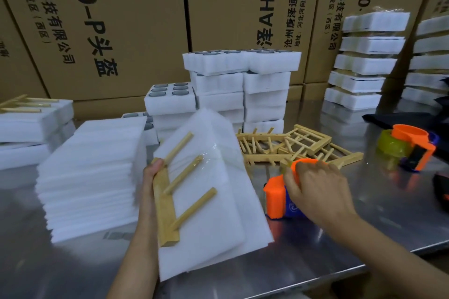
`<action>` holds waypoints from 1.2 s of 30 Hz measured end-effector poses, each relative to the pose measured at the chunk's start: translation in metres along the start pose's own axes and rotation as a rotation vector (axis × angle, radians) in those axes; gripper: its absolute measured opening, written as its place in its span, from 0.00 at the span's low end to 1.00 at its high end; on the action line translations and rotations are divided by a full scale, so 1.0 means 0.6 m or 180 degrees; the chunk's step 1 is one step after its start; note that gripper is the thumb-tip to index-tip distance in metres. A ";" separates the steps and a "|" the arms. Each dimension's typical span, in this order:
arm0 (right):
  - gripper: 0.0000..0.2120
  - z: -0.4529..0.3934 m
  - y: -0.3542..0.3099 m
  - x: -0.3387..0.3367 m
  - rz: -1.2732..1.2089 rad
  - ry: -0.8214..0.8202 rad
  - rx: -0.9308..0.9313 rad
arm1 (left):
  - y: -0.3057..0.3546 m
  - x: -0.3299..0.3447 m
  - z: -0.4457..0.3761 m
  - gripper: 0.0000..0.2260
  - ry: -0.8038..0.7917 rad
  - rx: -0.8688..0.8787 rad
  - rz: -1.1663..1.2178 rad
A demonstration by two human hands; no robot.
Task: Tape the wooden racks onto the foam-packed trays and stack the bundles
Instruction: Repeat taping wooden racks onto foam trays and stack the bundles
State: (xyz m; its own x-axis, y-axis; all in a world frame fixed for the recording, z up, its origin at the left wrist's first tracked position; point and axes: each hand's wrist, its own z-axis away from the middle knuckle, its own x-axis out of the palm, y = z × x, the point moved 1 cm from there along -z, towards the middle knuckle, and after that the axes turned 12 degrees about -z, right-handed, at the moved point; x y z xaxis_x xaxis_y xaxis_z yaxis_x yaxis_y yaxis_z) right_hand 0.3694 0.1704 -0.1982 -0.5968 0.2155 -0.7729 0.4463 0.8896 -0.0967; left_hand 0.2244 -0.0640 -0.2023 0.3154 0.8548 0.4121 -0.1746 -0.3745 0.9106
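A white foam-packed tray (218,213) lies tilted at the front of the metal table, with a wooden rack (170,199) of three pegs lying on it. Clear tape crosses the rack's middle peg. My left hand (151,177) grips the rack's base bar and the tray's left edge. To the right of the tray, my right hand (315,189) grips an orange and blue tape dispenser (277,199) that stands on the table. Several loose wooden racks (291,145) lie piled behind the dispenser.
A stack of white foam sheets (90,177) stands left of the tray. Stacked foam trays (240,87) sit at the middle back, more bundles (362,60) at the right and one (34,116) at the far left. A second orange dispenser (410,148) lies right. Cardboard boxes (109,19) wall the back.
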 end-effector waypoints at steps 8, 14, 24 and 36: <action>0.14 -0.008 -0.122 -0.085 -0.4512 -0.1914 0.1442 | 0.004 0.019 0.004 0.08 -0.0288 0.0251 0.0079; 0.28 -0.033 -0.137 -0.100 -0.5299 -0.1611 0.1634 | 0.071 0.037 0.019 0.32 -0.1051 -0.0092 -0.0479; 0.31 -0.122 -0.210 -0.105 -0.5731 -0.1627 0.1308 | 0.135 -0.036 0.040 0.26 -0.0689 0.0423 -0.0970; 0.10 -0.118 -0.141 -0.056 -0.3972 -0.1598 0.1100 | 0.245 -0.134 0.002 0.09 0.0166 0.0835 -0.0426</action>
State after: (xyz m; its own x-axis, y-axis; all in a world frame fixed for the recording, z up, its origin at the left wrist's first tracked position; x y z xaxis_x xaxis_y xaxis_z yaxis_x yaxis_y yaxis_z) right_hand 0.3044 0.1161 -0.1197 -0.4507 -0.8711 -0.1948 -0.0143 0.2252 -0.9742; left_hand 0.1748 -0.1883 -0.1015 0.2699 0.9176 0.2918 0.1143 -0.3314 0.9365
